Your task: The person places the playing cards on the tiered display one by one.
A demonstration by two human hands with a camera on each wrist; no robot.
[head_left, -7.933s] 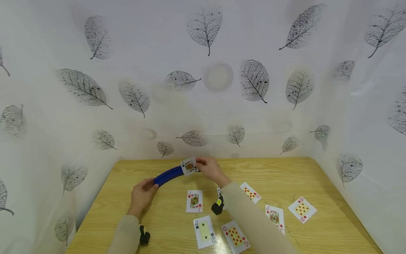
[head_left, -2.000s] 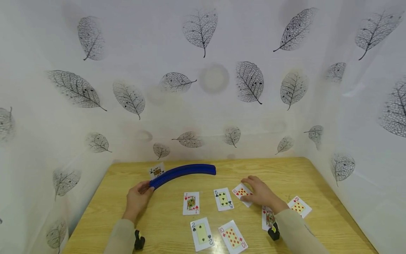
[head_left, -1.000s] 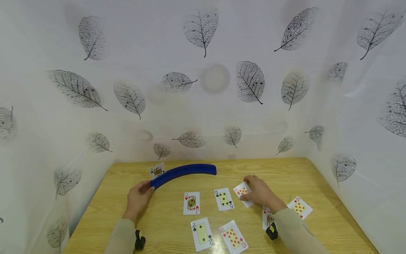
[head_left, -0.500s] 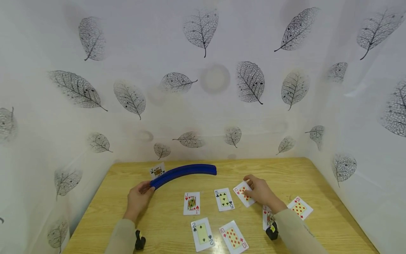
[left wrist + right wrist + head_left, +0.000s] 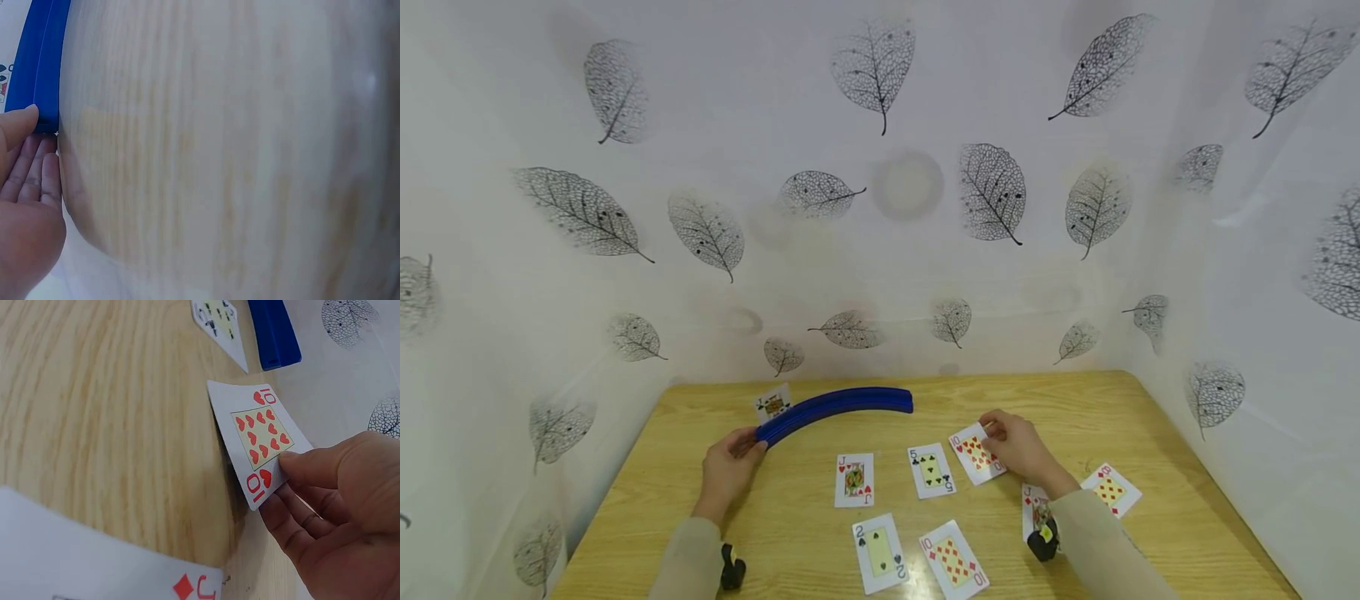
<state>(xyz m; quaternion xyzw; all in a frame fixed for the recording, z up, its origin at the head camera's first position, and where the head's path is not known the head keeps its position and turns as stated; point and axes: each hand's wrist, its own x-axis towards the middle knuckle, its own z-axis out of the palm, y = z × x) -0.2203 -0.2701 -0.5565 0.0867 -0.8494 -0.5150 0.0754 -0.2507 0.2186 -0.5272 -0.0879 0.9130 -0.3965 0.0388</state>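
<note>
Left hand in head view: lower left of centre, the hand [image 5: 730,471] grips the near end of a curved blue rack [image 5: 835,403], fingers around it.
Right hand in head view: right of centre, the hand [image 5: 1022,450] pinches the ten of hearts [image 5: 972,450], just right of the five of clubs [image 5: 931,471].
Black-marked jack: upper left of the bench [image 5: 790,525], this card [image 5: 772,402] shows above the rack's left part.
Other cards: jack of hearts [image 5: 853,480] at centre; two of spades [image 5: 880,554] and ten of diamonds [image 5: 953,560] at the bottom; eight of diamonds [image 5: 1112,492] at lower right.
In the way: the right sleeve [image 5: 1105,546] and its black wrist device [image 5: 1042,542] partly cover the jack of diamonds [image 5: 1032,500].
Backdrop: leaf-printed cloth [image 5: 917,275] fills the upper frame.
Left wrist view: thumb against the rack's end at far left; a card sliver shows at the left edge.
Right wrist view: fingers grasp the ten of hearts by one corner, right of centre; it tilts over a shadow. The rack's end stands above it.
</note>
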